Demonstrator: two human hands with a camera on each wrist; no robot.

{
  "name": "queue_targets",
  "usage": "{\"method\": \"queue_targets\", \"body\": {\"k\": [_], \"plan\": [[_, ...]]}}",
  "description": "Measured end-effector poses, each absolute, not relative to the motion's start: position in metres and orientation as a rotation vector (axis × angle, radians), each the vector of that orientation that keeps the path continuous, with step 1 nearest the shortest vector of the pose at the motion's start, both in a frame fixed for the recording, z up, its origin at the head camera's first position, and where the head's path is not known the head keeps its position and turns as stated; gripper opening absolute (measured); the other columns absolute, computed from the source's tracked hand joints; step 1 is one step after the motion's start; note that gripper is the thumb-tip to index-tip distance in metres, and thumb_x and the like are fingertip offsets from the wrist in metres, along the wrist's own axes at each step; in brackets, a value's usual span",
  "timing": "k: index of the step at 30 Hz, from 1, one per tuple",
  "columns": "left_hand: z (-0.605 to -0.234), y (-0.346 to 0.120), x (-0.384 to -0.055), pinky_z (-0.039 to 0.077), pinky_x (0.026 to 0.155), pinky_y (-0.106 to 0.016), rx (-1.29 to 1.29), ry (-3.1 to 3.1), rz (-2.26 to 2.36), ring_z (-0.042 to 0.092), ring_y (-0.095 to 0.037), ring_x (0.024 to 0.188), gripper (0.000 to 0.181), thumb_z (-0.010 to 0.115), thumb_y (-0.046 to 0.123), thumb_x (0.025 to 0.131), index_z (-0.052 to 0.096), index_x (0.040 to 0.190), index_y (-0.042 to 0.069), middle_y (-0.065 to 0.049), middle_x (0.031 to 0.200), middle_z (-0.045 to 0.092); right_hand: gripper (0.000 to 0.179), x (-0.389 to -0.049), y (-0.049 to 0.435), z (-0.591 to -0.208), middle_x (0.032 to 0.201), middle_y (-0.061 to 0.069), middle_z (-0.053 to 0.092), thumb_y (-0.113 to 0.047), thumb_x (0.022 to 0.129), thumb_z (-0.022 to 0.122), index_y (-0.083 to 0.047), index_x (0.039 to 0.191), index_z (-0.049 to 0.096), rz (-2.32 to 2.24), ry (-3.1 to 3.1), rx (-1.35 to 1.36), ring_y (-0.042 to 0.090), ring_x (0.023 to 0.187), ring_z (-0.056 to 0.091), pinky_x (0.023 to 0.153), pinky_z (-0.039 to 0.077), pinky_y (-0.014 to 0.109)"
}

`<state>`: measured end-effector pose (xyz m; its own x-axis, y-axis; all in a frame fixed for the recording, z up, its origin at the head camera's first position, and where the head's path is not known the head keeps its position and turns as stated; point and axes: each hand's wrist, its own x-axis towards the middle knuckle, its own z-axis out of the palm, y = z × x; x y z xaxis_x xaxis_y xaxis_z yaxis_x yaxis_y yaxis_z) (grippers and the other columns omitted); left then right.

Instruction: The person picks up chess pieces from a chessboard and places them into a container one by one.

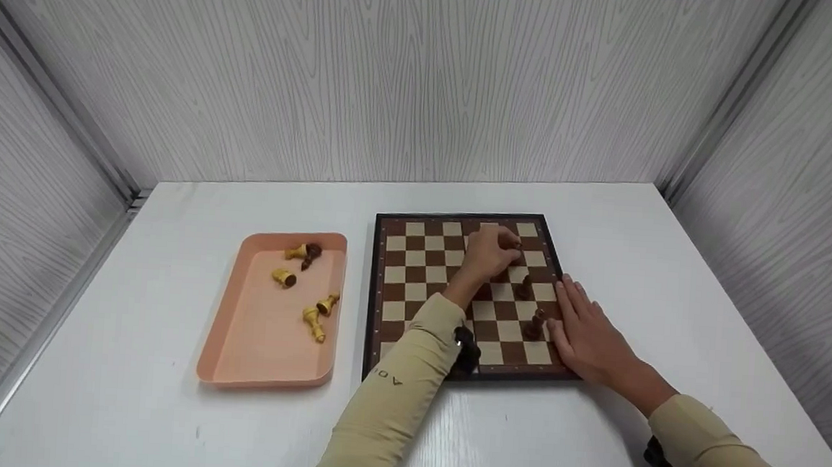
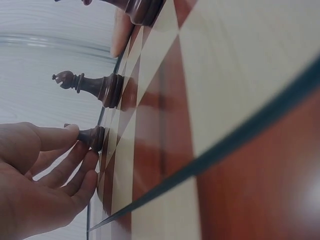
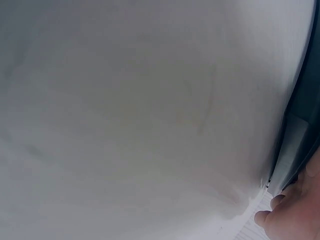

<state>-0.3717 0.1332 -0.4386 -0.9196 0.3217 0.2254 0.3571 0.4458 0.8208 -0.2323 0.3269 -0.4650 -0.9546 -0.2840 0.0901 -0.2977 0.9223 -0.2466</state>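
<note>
A brown-and-cream chessboard (image 1: 416,273) with a dark frame lies flat on the white table. Over its far right part, my left hand (image 1: 485,256) pinches a dark chess piece (image 2: 92,137) between thumb and fingers; its base is at the board and its top is partly hidden by the fingertips. Nearer along the right side stand a dark bishop (image 2: 95,87) and another dark chess piece (image 1: 534,326), cut off at the top of the left wrist view. My right hand (image 1: 590,338) rests with extended fingers along the board's right edge, thumb close to that nearer piece.
Left of the board sits a pink tray (image 1: 264,350) with several pale yellow chess pieces (image 1: 314,324) and dark brown ones (image 1: 307,259) lying on their sides. Grey wood-grain panels (image 1: 396,81) enclose the table (image 1: 130,303) at the back and sides.
</note>
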Motion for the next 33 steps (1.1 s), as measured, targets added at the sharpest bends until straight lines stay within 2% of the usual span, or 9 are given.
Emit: {"method": "queue_targets", "body": {"k": [12, 33], "plan": [[-0.435, 0.128, -0.371, 0.052, 0.091, -0.033, -0.577, -2.61, -1.567, 0.068, -0.023, 0.104, 0.016, 0.073, 0.005, 0.094, 0.076, 0.108, 0.0, -0.01, 0.107, 0.075, 0.064, -0.234, 0.324, -0.465, 0.168, 0.024, 0.014, -0.031, 0.111, 0.037, 0.007, 0.16, 0.019, 0.396, -3.018, 0.476, 0.043, 0.153, 0.016, 0.117, 0.024, 0.063], [-0.413, 0.116, -0.368, 0.053, 0.084, -0.026, -0.665, -2.601, -1.622, 0.068, -0.019, 0.102, 0.015, 0.071, 0.008, 0.096, 0.074, 0.11, 0.005, -0.007, 0.106, 0.074, 0.066, -0.243, 0.329, -0.469, 0.168, 0.024, 0.013, -0.035, 0.111, 0.035, 0.007, 0.16, 0.018, 0.381, -3.028, 0.479, 0.043, 0.154, 0.014, 0.117, 0.023, 0.064]]}}
